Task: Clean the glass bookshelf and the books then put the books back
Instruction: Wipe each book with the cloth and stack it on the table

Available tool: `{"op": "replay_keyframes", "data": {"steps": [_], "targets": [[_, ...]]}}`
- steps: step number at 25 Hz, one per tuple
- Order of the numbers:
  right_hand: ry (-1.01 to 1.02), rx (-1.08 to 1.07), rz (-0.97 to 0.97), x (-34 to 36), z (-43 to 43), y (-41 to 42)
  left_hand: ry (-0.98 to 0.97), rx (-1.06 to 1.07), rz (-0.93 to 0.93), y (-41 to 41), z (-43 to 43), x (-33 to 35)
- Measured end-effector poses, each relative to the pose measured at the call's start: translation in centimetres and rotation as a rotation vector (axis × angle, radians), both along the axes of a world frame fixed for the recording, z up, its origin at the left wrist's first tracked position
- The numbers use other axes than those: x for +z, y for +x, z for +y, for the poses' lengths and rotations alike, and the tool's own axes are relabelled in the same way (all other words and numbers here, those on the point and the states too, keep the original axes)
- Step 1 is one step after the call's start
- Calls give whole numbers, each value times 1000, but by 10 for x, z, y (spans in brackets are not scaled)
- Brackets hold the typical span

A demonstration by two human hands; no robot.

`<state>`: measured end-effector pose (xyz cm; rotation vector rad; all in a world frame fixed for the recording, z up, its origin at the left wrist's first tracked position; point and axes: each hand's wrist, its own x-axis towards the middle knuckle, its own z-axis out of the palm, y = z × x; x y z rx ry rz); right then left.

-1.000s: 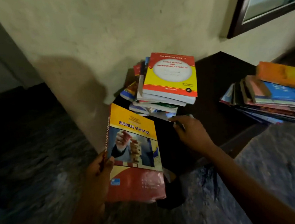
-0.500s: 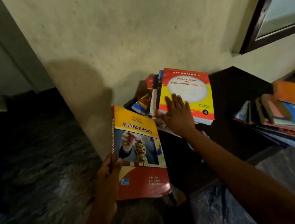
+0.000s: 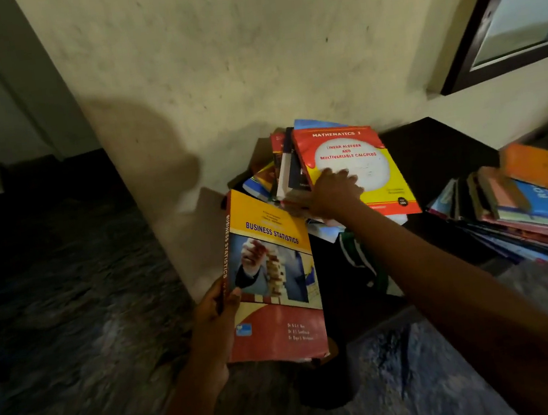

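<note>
Books: the Business Statistics book (image 3: 274,276) is off the piles, tilted up over the floor, in front of the wall (image 3: 247,55). The left hand (image 3: 216,321) grips it at the spine, thumb on the cover. The Mathematics I book (image 3: 355,149) tops a messy stack (image 3: 287,171) on a dark ledge (image 3: 438,152) against the wall. The right hand (image 3: 333,193) is at its left edge, fingers on the cover, thumb hidden; can't tell whether it grasps or just presses. A second book pile (image 3: 525,211) lies on the ledge at right, apart from the first.
</note>
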<state>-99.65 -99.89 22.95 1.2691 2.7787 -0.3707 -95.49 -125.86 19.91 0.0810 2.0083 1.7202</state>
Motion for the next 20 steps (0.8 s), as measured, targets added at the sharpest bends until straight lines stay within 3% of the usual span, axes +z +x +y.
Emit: {"op": "replay_keyframes", "data": {"steps": [7, 13, 20], "targets": [[422, 84, 198, 14, 14, 67, -2, -179, 126, 15, 11, 18], [283, -41, 424, 57, 46, 166, 160, -341, 133, 37, 79, 48], [153, -211, 486, 67, 83, 341, 199, -584, 185, 98, 174, 71]]}}
